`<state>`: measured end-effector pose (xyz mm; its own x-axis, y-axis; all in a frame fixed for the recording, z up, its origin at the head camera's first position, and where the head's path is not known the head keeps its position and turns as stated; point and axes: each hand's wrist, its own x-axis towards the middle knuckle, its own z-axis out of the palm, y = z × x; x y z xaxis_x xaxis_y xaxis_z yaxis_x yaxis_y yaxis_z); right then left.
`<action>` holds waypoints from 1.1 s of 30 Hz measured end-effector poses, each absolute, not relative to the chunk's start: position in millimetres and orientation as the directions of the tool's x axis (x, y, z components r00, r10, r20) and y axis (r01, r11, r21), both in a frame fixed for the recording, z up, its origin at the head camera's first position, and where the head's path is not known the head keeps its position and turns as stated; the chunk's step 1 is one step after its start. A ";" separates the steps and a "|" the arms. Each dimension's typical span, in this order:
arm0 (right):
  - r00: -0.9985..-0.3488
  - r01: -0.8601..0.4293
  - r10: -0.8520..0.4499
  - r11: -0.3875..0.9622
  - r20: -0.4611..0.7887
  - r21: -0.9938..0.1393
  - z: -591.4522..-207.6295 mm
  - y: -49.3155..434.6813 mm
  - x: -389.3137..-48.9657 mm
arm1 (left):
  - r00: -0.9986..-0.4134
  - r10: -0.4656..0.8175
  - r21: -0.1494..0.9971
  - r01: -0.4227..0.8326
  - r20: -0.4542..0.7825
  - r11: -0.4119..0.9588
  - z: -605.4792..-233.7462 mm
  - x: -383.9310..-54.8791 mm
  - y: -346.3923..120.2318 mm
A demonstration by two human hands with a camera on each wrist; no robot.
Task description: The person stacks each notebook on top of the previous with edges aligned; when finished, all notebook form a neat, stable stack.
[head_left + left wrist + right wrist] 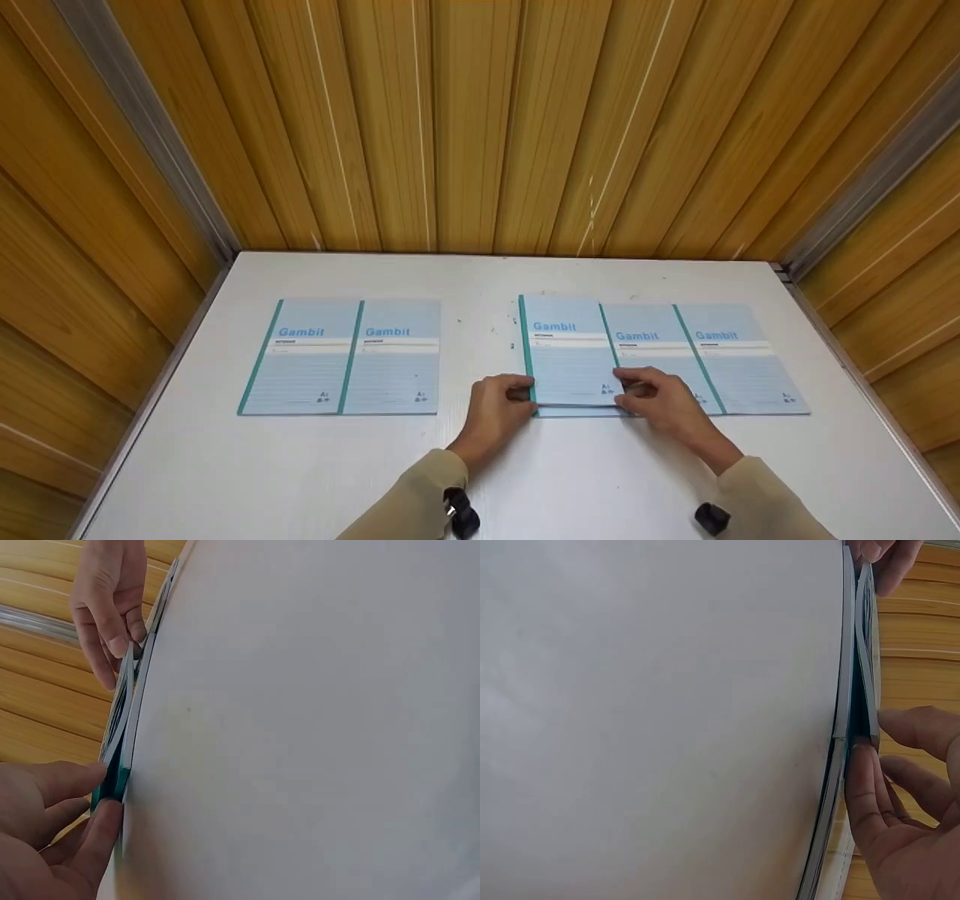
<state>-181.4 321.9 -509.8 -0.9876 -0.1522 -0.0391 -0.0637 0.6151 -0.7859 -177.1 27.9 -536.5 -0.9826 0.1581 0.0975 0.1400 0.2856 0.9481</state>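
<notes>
In the head view both hands hold a light blue Gambit notebook (568,367) with a green spine, its near edge slightly raised over another notebook (577,412). My left hand (489,417) pinches the spine side near the lower corner. Opposite it, my right hand (671,409) pinches the right edge between thumb and fingers. From the left wrist view, a gap shows between the held notebook (120,716) and the one beneath. The right wrist view shows the held notebook (867,667) bending upward toward the right fingers.
Two notebooks lie side by side to the right, one (652,360) partly behind my right hand and another (739,367) beyond it. On the left lie two more, one (304,375) beside the other (394,375). Wood-patterned walls (472,135) border the white table (225,472).
</notes>
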 end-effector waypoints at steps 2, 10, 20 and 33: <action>-0.988 -0.072 -0.154 0.621 -0.032 -0.780 -509.8 322.4 -181.2 | -0.980 0.167 0.935 0.157 0.108 0.319 -535.2 -176.4 28.8; -0.990 -0.069 -0.137 0.669 -0.032 -0.741 -505.6 320.7 -178.3 | -0.962 0.195 0.860 0.261 0.193 0.438 -533.2 -173.5 29.1; -0.995 -0.038 -0.090 0.662 -0.030 -0.748 -506.7 316.4 -173.9 | -0.957 0.199 0.852 0.280 0.211 0.442 -534.4 -168.5 31.2; -0.993 -0.015 -0.096 0.678 -0.068 -0.735 -504.6 314.0 -172.5 | -0.982 0.167 0.961 0.128 0.088 0.245 -531.2 -167.6 24.7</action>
<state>-172.5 314.0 -504.6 -0.9931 -0.0958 -0.0682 -0.0150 0.6780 -0.7349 -167.6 24.7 -531.2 -0.9820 0.1668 0.0884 0.1281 0.2452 0.9610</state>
